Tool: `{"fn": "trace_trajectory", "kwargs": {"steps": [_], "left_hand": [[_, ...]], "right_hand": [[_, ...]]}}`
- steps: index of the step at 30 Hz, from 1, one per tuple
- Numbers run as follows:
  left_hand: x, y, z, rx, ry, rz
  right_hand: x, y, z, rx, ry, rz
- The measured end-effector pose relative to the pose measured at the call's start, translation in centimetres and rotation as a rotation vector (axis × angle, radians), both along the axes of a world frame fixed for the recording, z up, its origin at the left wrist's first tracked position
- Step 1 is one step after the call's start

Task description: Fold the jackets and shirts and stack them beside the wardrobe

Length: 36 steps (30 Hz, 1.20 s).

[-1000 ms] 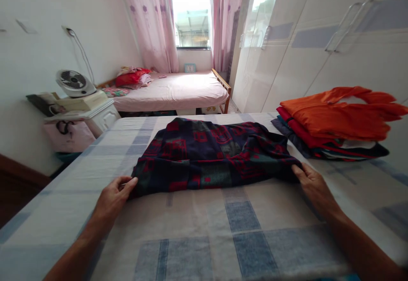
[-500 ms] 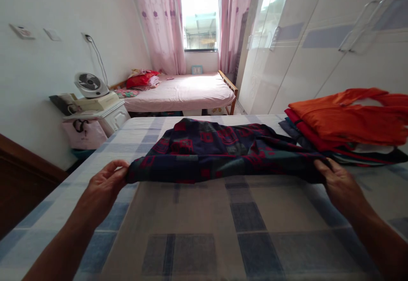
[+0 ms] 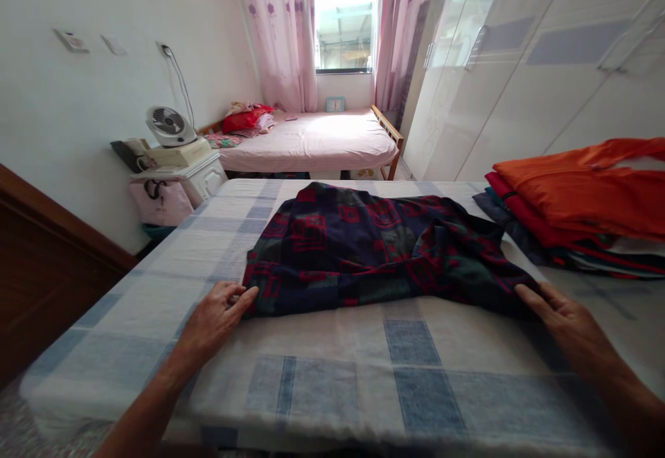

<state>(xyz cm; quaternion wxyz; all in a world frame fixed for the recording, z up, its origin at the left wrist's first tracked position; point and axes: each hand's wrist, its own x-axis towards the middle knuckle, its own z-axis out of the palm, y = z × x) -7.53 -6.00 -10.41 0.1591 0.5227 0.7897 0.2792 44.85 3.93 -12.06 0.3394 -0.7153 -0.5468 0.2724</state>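
A dark navy garment (image 3: pixel 358 243) with red and green geometric patterns lies spread across the bed, rumpled on its right half. Whether it is a shirt or something else, I cannot tell. My left hand (image 3: pixel 221 316) is closed at its near left corner, thumb on top and fingers partly hidden. At the near right corner, my right hand (image 3: pixel 564 312) pinches the cloth between thumb and fingers. The garment's near edge runs between both hands and rests low on the checked bedsheet (image 3: pixel 332 389).
A stack of folded clothes, topped by an orange garment (image 3: pixel 582 181), sits on the bed's right side. Beyond stands a smaller bed with a pink sheet (image 3: pixel 312 146). At left are a fan (image 3: pixel 170 125) on a cabinet and a pink bag (image 3: pixel 161 201). White wardrobes (image 3: pixel 509 84) line the right.
The garment's near edge has come down onto the bed and lies less taut. My left hand has moved right and slightly nearer me; the view has shifted a little.
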Motion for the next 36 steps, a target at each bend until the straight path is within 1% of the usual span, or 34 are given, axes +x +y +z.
{"fn": "trace_trajectory", "kwargs": {"steps": [2, 6, 9, 11, 12, 14, 16, 17, 19, 22, 24, 26, 27, 29, 31, 32, 33, 36], "left_hand": [[0.6, -0.2, 0.1, 0.026, -0.051, -0.005], [1.5, 0.0, -0.1, 0.107, -0.260, -0.025], [1.5, 0.8, 0.0, 0.204, -0.432, 0.039], [1.2, 0.9, 0.7, 0.266, -0.559, 0.098], [1.0, 0.7, 1.1, 0.294, -0.586, 0.111], [0.3, -0.3, 2.2, 0.320, -0.519, 0.076], [-0.5, -2.0, 2.7, 0.276, -0.367, -0.016], [-1.0, -2.9, 2.6, 0.233, -0.305, -0.058], [-1.6, -4.3, 1.7, 0.132, -0.254, -0.111], [-1.9, -5.3, 0.1, 0.046, -0.251, -0.072], [-1.6, -5.0, -0.1, 0.040, -0.230, -0.057], [-1.0, -4.4, 0.6, 0.060, -0.194, -0.078], [-0.7, -4.0, 1.1, 0.084, -0.167, -0.076], [-0.2, -3.1, 2.0, 0.151, -0.111, -0.009], [-0.2, -2.2, 2.2, 0.200, -0.117, 0.106], [-0.4, -1.7, 2.0, 0.211, -0.150, 0.159], [-0.7, -1.3, 1.5, 0.205, -0.204, 0.195], [-1.7, -0.5, -0.4, 0.106, -0.354, 0.217]], "right_hand": [[-0.2, 0.0, 0.0, -0.003, -0.003, 0.013], [-0.7, 0.1, -0.1, -0.005, 0.000, 0.047], [-1.5, 0.3, 0.4, 0.001, 0.011, 0.060], [-1.7, 0.3, 1.1, 0.064, 0.039, 0.033], [-1.6, 0.2, 1.5, 0.106, 0.062, 0.014], [-1.1, -0.3, 2.1, 0.159, 0.107, -0.004], [-0.2, -1.3, 2.5, 0.135, 0.114, 0.013], [0.3, -1.8, 2.5, 0.107, 0.102, 0.024], [1.2, -3.0, 2.1, 0.051, 0.076, 0.056], [1.7, -4.1, 1.3, 0.018, 0.052, 0.112], [1.5, -4.2, 1.4, 0.007, 0.027, 0.172], [1.0, -3.7, 2.0, -0.012, 0.004, 0.235], [0.8, -3.3, 2.5, -0.007, 0.006, 0.243], [0.2, -2.1, 3.5, 0.058, 0.049, 0.188], [-0.4, -0.9, 4.1, 0.155, 0.140, 0.080], [-0.6, -0.3, 4.2, 0.176, 0.184, 0.043], [-0.9, 0.1, 4.1, 0.169, 0.215, 0.032], [-1.3, 0.4, 3.1, 0.063, 0.184, 0.134]]}}
